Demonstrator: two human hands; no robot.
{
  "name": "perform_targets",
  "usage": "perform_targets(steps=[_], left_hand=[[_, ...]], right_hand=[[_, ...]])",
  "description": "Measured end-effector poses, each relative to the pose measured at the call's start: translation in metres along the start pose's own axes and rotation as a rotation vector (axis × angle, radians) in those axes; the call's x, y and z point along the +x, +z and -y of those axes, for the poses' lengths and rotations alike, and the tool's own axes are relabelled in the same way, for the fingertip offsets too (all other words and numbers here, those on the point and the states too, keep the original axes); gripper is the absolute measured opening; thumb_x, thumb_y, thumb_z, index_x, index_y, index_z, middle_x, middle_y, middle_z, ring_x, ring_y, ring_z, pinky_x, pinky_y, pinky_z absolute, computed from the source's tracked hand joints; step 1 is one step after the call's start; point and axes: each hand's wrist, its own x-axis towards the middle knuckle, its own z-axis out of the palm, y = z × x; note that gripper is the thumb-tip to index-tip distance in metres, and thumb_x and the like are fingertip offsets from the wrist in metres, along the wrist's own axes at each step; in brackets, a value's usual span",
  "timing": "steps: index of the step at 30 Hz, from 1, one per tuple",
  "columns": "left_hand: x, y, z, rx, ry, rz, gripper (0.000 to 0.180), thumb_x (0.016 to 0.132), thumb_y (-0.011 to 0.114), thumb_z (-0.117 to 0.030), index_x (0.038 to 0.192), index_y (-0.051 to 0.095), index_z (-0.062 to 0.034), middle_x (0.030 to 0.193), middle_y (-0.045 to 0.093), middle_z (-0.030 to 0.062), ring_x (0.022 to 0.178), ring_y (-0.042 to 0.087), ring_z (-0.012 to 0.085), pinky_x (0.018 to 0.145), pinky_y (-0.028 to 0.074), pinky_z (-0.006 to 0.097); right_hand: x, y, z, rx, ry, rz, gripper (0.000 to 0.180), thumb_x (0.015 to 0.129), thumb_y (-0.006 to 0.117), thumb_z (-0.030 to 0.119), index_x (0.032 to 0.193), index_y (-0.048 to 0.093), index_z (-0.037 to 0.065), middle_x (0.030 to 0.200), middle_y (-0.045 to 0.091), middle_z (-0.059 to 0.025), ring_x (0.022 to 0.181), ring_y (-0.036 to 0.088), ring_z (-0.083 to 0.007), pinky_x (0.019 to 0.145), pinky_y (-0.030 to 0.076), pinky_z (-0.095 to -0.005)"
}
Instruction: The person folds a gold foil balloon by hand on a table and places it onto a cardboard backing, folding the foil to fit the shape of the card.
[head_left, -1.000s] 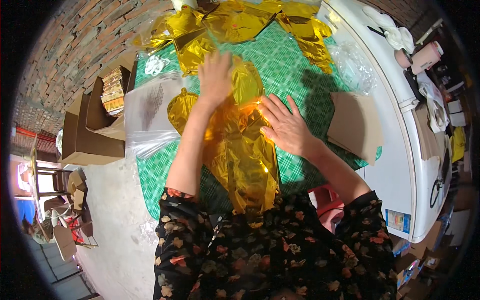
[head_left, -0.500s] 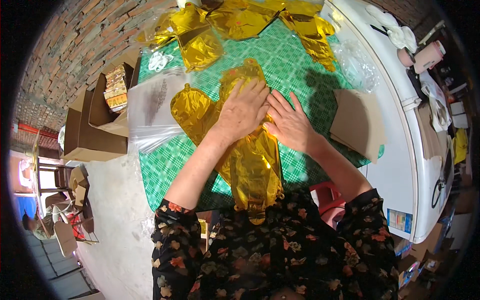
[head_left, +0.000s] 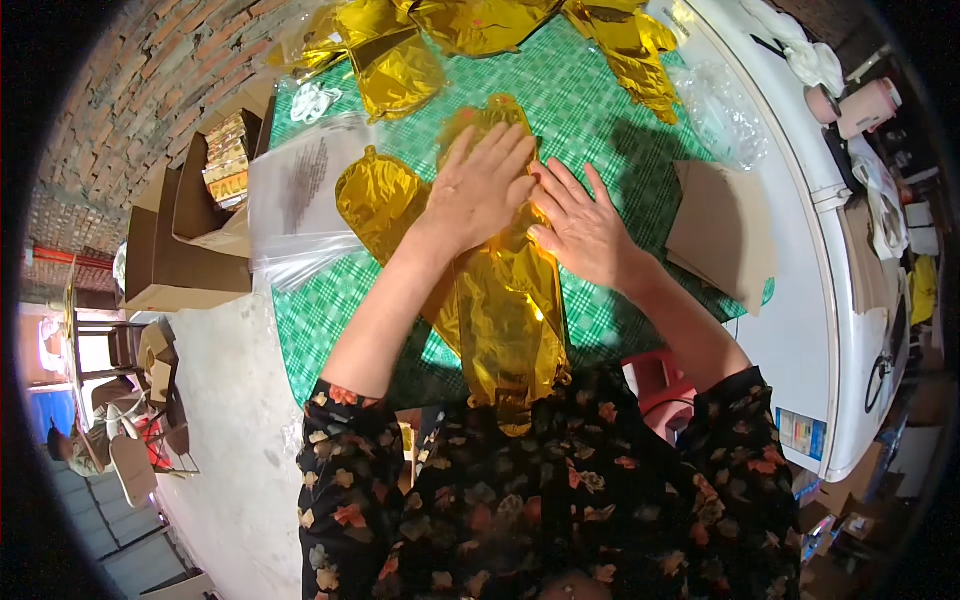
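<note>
While the left hand and right hand lie flat and unclenched over the gold foil mid-frame, kinda hiding its middle, clear bags crowd its left, cardboard sheets sit right, other foil pieces up top.

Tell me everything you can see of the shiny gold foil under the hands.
The gold foil looks thin, shiny and crinkled, like metallic film. It lies flattened, mostly on the green checked tablecloth, its long part running toward the person's dark flowered top. A rounded lobe angles out to the left. The left hand lies over the foil's far part; the right hand touches its right edge. Whether it is one piece is unclear.
</note>
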Motion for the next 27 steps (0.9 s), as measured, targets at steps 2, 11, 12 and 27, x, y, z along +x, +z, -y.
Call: perform_targets(steps=[2,11,12,27], left_hand=[[0.004,0.009,-0.001,-0.047,0.062,0.054,0.060,0.113,0.039,-0.041,0.164,0.045,-0.0084,0.171,0.043,0.0094,0.162,0.033,0.0268,0.135,0.016,0.050],[-0.002,0.024,0.013,-0.005,0.044,0.044,0.058,0.116,0.034,-0.040,0.167,0.040,-0.0140,0.176,0.035,0.0066,0.165,0.025,0.0236,0.135,0.017,0.050],[-0.001,0.023,0.012,-0.005,0.038,0.055,0.058,0.116,0.034,-0.039,0.167,0.039,-0.0146,0.176,0.035,0.0065,0.165,0.025,0.0240,0.135,0.017,0.051],[-0.001,0.028,0.011,0.107,0.034,0.091,0.058,0.113,0.036,-0.034,0.168,0.037,-0.0156,0.176,0.034,0.0063,0.164,0.027,0.0265,0.135,0.018,0.052]], right_hand=[[0.002,0.000,-0.001,-0.018,0.007,-0.007,0.061,0.109,0.055,0.039,0.160,0.046,0.007,0.175,0.033,-0.0105,0.165,0.022,-0.0285,0.134,0.008,-0.0570],[0.000,0.003,-0.001,0.008,-0.024,-0.069,0.062,0.109,0.055,0.040,0.161,0.047,0.008,0.176,0.032,-0.0102,0.165,0.023,-0.0279,0.133,0.009,-0.0566],[0.000,0.003,-0.002,-0.007,-0.028,-0.070,0.063,0.109,0.055,0.041,0.162,0.046,0.008,0.177,0.031,-0.0101,0.165,0.023,-0.0276,0.133,0.009,-0.0564],[-0.048,-0.017,0.020,0.114,-0.112,-0.016,0.075,0.103,0.060,0.039,0.166,0.039,0.003,0.176,0.034,-0.0127,0.166,0.023,-0.0291,0.133,0.004,-0.0559]])
